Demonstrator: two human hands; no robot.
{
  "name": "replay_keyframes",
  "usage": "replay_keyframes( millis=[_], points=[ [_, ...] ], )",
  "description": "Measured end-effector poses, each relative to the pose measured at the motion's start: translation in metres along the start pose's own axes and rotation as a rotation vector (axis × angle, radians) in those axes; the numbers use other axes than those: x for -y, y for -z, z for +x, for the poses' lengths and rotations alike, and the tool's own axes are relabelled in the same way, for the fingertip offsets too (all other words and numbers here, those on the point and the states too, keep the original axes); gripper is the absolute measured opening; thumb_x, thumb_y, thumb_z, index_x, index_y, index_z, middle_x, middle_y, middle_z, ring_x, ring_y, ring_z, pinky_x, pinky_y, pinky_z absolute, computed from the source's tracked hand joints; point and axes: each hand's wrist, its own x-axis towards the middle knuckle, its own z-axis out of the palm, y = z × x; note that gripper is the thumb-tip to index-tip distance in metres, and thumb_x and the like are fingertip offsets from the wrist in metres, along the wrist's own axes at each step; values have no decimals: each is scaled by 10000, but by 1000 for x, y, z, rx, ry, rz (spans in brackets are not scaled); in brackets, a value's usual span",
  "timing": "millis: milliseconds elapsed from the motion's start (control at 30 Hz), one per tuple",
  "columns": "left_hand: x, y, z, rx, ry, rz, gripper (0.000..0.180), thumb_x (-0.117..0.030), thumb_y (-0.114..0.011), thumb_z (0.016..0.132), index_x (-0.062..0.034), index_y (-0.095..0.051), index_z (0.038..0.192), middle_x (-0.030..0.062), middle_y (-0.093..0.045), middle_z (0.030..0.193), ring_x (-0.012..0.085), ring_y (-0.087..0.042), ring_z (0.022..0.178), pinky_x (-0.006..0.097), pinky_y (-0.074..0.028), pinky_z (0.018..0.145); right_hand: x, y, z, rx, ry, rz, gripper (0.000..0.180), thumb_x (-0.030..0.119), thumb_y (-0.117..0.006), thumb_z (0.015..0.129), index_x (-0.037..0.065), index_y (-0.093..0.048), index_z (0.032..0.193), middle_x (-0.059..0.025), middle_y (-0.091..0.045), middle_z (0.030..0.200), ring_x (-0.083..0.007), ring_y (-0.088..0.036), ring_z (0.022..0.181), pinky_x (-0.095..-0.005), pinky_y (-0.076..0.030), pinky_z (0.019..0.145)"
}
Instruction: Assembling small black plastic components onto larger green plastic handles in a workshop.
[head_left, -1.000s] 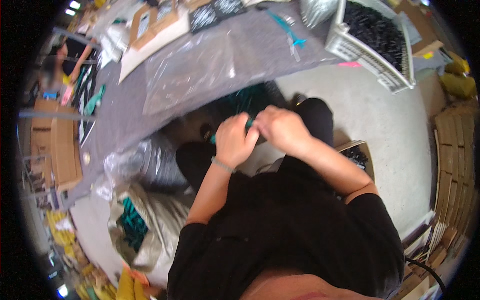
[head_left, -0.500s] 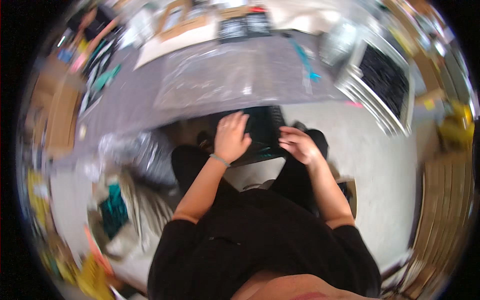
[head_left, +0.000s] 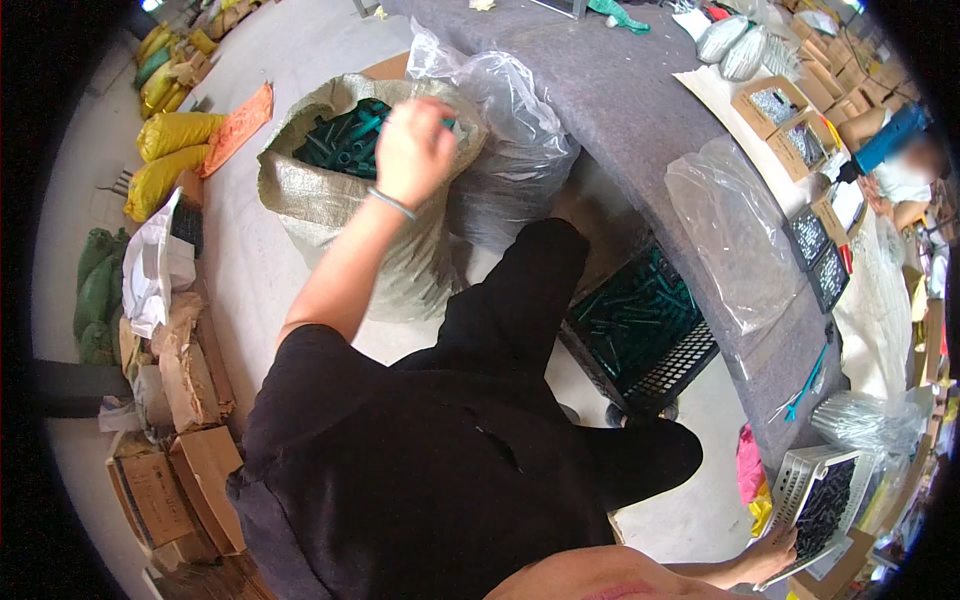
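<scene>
My left hand point(head_left: 413, 150) is raised over the mouth of a woven sack point(head_left: 385, 245) filled with short dark-green plastic tubes point(head_left: 340, 145). Its fingers look curled but are smeared by motion, so whether they hold a tube is unclear. Far to the lower right, my right hand point(head_left: 772, 556) grips the edge of a white plastic crate point(head_left: 790, 490) that holds small black pieces point(head_left: 828, 505). Between my knees and the table stands a black mesh crate point(head_left: 676, 366) with many green tubes lying inside it.
A clear plastic bag point(head_left: 510, 190) leans beside the sack. The grey-covered table point(head_left: 640, 120) curves past on the right, with a clear plastic sheet point(head_left: 735, 235) and black trays point(head_left: 828, 277) on it. Cardboard boxes point(head_left: 160, 500) stand behind me at left. Another person point(head_left: 905, 175) sits across the table.
My view has swung left toward the sack. My hands have left the black crate: the left is now over the sack, the right at the white crate. The green tubes in the black crate now show.
</scene>
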Motion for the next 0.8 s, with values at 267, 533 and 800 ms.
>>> replay_keyframes(
  millis=[267,533,800],
  points=[
    [190,-52,-21,1319,517,259,683,-376,-696,679,-33,-503,1238,203,-517,1254,342,-534,1112,410,-464,884,25,-6,35,51,33,13,344,344,-436,934,139,-586,1167,-105,-578,1006,-303,-590,898,-415,-461,719],
    [178,-47,-33,1468,580,504,882,-290,-666,677,-195,-237,1442,170,-297,1444,344,-394,1265,429,-412,980,52,4,25,-204,26,177,355,375,-465,933,134,-592,1161,-112,-607,957,-299,-611,814,-404,-474,657],
    [162,-28,-52,1266,568,66,701,-201,-694,650,-81,-471,1303,220,-549,1208,363,-525,1112,392,-432,922,150,17,5,-408,317,775,211,163,-604,885,20,-654,1033,-134,-652,920,-257,-623,788,-340,-488,685]
  ],
)
